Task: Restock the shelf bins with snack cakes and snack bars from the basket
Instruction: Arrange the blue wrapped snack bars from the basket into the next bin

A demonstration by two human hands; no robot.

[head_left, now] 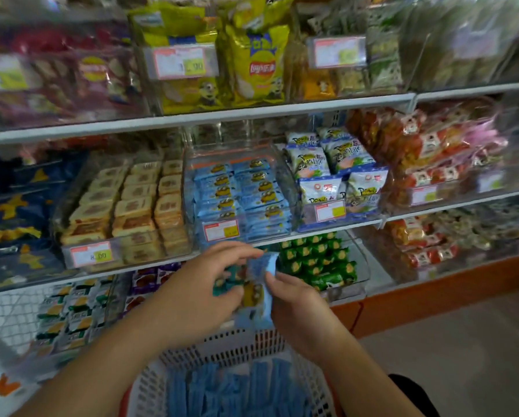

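Observation:
Both my hands hold a small stack of light-blue snack cake packs [259, 282] above the basket. My left hand [204, 284] grips the stack from the left, and my right hand [294, 302] pinches its right edge. The white slotted basket [222, 347] sits at the bottom centre with several more blue packs [237, 386] inside. On the middle shelf just above my hands stands a clear bin [192, 164] holding rows of the same blue packs [243, 194]. The image is blurred by motion.
Left of the blue bin is a bin of beige sandwich cakes [132, 206]; to its right, white-blue snack bags [339, 173]. The lower shelf holds green wrapped snacks [318, 263] and green-white packs [68, 311]. Chip bags [255, 64] fill the top shelf. An orange base panel [432, 299] runs at right.

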